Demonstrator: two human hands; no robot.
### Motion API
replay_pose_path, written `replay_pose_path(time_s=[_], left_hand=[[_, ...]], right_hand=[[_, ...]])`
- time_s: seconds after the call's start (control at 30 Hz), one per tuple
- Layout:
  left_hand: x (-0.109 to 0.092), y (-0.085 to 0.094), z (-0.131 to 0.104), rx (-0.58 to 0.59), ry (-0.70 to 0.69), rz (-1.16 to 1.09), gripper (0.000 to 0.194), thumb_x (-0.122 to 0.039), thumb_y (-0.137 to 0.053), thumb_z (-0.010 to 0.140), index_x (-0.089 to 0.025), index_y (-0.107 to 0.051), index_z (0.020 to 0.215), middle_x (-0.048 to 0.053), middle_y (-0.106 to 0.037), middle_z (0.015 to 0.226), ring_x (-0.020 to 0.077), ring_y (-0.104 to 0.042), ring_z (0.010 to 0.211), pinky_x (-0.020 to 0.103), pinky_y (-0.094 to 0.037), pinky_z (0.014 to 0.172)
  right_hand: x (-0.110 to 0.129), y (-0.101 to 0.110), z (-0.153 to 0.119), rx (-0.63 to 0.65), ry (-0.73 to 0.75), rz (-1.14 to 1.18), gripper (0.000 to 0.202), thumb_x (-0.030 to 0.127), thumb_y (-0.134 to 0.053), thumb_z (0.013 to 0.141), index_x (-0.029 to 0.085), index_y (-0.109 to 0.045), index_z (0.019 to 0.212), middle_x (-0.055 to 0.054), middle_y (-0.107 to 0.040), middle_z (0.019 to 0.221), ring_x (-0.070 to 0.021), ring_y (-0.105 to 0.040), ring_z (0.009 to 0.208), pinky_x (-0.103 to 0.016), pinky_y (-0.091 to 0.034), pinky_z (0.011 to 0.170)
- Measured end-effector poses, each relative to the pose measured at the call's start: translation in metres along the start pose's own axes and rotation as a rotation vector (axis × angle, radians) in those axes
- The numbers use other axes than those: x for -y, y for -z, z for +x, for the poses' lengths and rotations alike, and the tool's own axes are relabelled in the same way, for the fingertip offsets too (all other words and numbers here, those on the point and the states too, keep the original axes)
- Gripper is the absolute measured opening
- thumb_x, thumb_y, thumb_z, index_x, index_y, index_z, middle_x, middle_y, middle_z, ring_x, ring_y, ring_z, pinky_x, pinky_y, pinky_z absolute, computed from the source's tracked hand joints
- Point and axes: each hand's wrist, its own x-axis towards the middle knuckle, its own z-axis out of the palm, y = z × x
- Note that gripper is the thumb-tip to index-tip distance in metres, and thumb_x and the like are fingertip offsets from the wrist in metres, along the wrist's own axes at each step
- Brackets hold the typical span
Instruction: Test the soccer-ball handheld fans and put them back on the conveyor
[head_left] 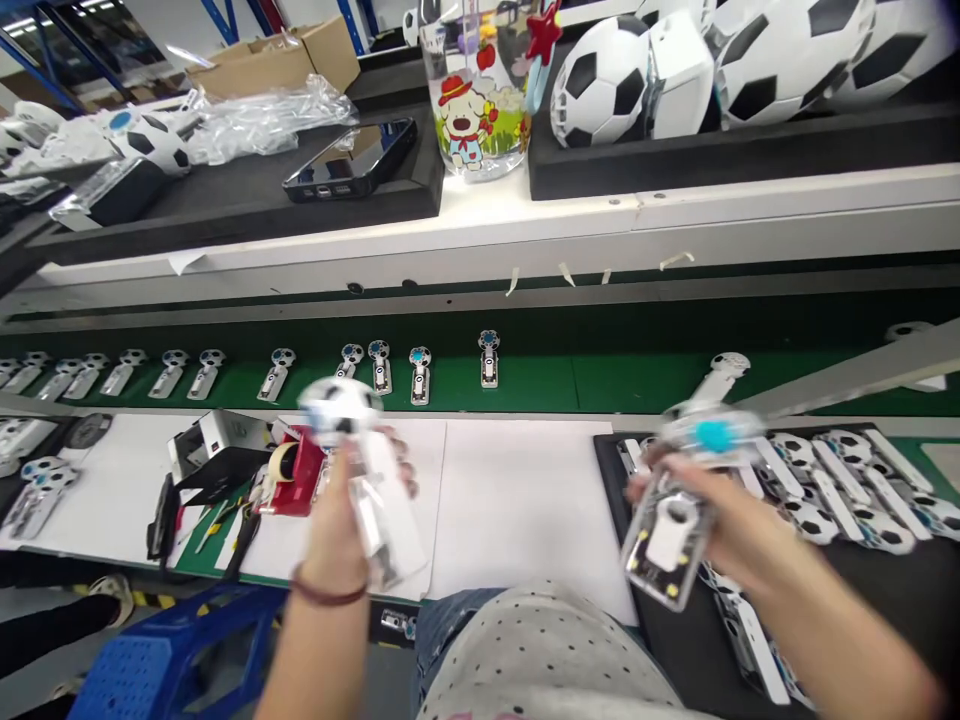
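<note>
My left hand (341,500) is closed around a white device with a soccer-ball-patterned round head (386,500), held above the white sheets on the bench. The head is blurred by motion. My right hand (705,490) grips a similar device (667,540) over the left edge of a black foam tray (675,660). Its clear lower case faces me, showing a white inner part and yellow dots, with a bright blue disc on the head. Several more soccer-ball devices (847,480) lie in rows in that tray, to the right of my right hand.
Several like devices stand along the green belt (615,385) behind the bench. A red tape dispenser (300,470), pliers (217,520) and a black-and-white box (221,445) sit at left. The shelf above holds a phone (352,160), a cartoon cup (480,110) and soccer-ball shells (600,80). A blue stool (172,640) stands below.
</note>
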Motion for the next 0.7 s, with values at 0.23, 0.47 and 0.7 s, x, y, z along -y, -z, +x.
replay_pose_path(time_s=[0.23,0.47,0.7], left_hand=[[0.162,0.045,0.073,-0.335,0.544,0.141,0.009,-0.012,-0.054,0.079,-0.014,-0.048,0.072,0.004,-0.06,0.061,0.0132,-0.061,0.053,0.024,-0.051,0.055],[0.129,0.023,0.204,-0.185,0.411,0.501,0.032,-0.032,-0.053,0.084,-0.014,-0.051,0.111,0.007,-0.06,0.101,0.0167,-0.06,0.083,0.035,-0.052,0.072],[0.101,0.038,0.298,-0.402,0.204,1.123,0.042,-0.032,-0.053,0.084,-0.017,-0.044,0.122,0.011,-0.044,0.127,0.0263,-0.046,0.112,0.05,-0.039,0.092]], right_hand=[[-0.114,0.017,0.039,-0.171,-0.5,0.113,0.01,0.02,-0.066,0.07,0.015,-0.058,0.072,-0.009,-0.069,0.074,-0.0227,-0.067,0.073,-0.031,-0.056,0.067],[-0.021,0.012,0.157,-0.206,-0.184,-0.023,0.036,0.02,-0.069,0.069,0.021,-0.055,0.103,-0.005,-0.066,0.1,-0.0206,-0.065,0.087,-0.031,-0.053,0.073],[0.028,0.0,0.259,-0.497,0.098,-0.33,0.043,0.027,-0.056,0.083,0.018,-0.042,0.123,-0.01,-0.048,0.123,-0.0222,-0.054,0.1,-0.042,-0.047,0.081]])
